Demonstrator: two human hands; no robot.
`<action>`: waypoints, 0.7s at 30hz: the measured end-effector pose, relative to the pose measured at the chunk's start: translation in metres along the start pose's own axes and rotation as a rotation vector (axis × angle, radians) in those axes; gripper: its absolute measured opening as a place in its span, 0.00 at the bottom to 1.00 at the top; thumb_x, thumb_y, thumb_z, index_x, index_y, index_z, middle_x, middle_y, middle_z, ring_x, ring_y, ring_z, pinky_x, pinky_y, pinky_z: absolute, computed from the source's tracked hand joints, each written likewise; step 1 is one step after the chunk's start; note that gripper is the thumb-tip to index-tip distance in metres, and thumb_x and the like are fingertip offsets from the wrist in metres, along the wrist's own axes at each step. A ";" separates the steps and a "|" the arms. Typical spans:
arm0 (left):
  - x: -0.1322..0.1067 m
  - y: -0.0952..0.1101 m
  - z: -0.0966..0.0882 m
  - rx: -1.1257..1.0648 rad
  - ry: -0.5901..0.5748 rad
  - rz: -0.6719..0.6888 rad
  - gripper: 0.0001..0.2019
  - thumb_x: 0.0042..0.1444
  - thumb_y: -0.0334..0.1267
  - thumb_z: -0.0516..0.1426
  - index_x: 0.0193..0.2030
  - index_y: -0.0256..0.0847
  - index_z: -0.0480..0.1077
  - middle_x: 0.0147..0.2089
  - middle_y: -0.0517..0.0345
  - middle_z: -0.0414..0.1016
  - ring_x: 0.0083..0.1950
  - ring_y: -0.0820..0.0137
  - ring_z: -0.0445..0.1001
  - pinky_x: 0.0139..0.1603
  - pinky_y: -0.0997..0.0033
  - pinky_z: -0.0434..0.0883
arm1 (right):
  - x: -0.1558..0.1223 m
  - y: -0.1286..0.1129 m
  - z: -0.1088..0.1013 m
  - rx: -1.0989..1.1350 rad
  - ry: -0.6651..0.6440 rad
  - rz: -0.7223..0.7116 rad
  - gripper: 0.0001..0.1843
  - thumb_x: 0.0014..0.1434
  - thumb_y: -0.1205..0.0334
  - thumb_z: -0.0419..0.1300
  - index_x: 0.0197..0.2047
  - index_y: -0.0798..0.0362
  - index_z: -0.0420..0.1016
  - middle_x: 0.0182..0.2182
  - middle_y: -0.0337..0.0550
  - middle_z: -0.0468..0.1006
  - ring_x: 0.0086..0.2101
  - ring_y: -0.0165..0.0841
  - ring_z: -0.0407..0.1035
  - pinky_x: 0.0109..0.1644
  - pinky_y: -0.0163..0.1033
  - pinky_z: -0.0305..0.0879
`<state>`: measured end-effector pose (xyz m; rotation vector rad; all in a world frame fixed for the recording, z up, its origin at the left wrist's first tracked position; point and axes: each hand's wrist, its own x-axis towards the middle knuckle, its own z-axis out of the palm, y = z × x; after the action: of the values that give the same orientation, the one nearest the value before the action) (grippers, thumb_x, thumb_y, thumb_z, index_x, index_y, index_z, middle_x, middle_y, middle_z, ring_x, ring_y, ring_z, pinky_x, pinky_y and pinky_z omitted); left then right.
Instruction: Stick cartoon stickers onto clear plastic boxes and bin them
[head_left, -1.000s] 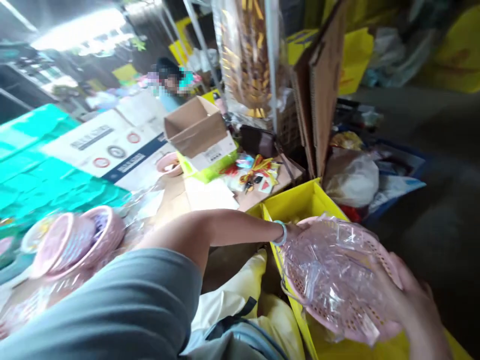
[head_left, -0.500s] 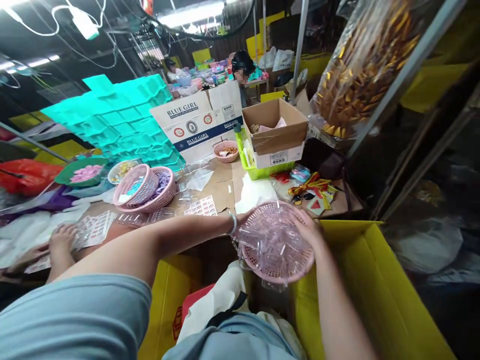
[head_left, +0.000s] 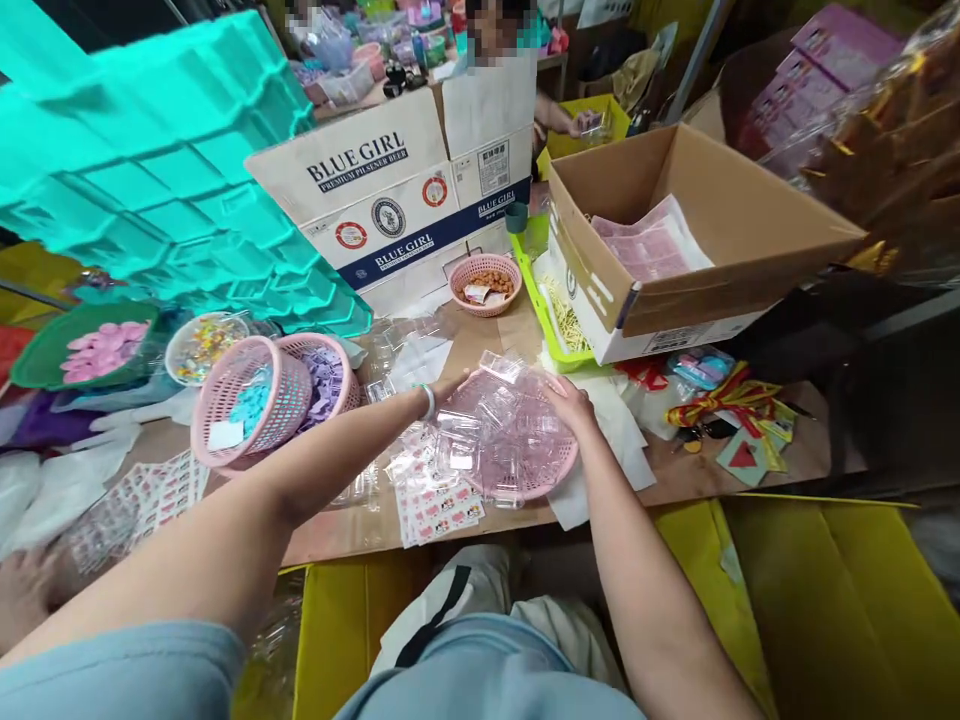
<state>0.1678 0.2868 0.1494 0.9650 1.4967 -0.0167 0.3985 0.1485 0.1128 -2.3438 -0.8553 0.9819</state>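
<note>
Work table [head_left: 337,532]: a printed white carton [head_left: 386,205] stands at its back. Your pink basket [head_left: 568,468], loaded with clear plastic boxes [head_left: 499,455], is located over the near part of the table, beside sticker sheets [head_left: 439,512]. Your right hand [head_left: 571,405] grips the basket's right rim. Your left hand [head_left: 452,386] is at the opposite rim; you cannot tell whether its fingers are closed.

Brown worktable [head_left: 679,478], slanted metal pole [head_left: 695,60]
</note>
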 end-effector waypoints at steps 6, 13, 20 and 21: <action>0.017 -0.004 -0.009 -0.014 -0.090 -0.114 0.28 0.51 0.67 0.52 0.36 0.41 0.72 0.32 0.47 0.74 0.37 0.54 0.73 0.33 0.62 0.69 | 0.002 0.010 -0.009 0.045 -0.003 -0.042 0.40 0.54 0.32 0.52 0.59 0.50 0.68 0.53 0.54 0.71 0.53 0.45 0.68 0.55 0.46 0.63; 0.003 -0.022 -0.024 -0.237 -0.132 -0.181 0.26 0.57 0.62 0.47 0.34 0.39 0.69 0.28 0.49 0.72 0.26 0.63 0.68 0.25 0.66 0.66 | 0.005 -0.020 -0.013 -0.120 0.044 -0.242 0.50 0.42 0.30 0.63 0.61 0.54 0.64 0.58 0.58 0.64 0.54 0.50 0.65 0.57 0.49 0.62; -0.001 -0.031 -0.024 -0.445 0.004 -0.189 0.19 0.60 0.56 0.48 0.33 0.41 0.65 0.30 0.52 0.71 0.28 0.65 0.70 0.29 0.66 0.68 | -0.006 -0.026 -0.008 -0.196 0.113 -0.469 0.52 0.48 0.38 0.65 0.68 0.52 0.50 0.61 0.55 0.64 0.58 0.49 0.62 0.59 0.50 0.61; -0.001 -0.030 -0.023 -0.463 0.024 -0.188 0.19 0.60 0.55 0.48 0.33 0.41 0.65 0.30 0.53 0.71 0.28 0.66 0.70 0.30 0.66 0.68 | -0.006 -0.027 -0.007 -0.204 0.118 -0.493 0.52 0.49 0.40 0.65 0.69 0.51 0.49 0.61 0.55 0.64 0.58 0.49 0.62 0.59 0.50 0.61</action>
<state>0.1318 0.2794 0.1389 0.4530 1.5188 0.1984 0.3906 0.1622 0.1361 -2.1566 -1.4489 0.5665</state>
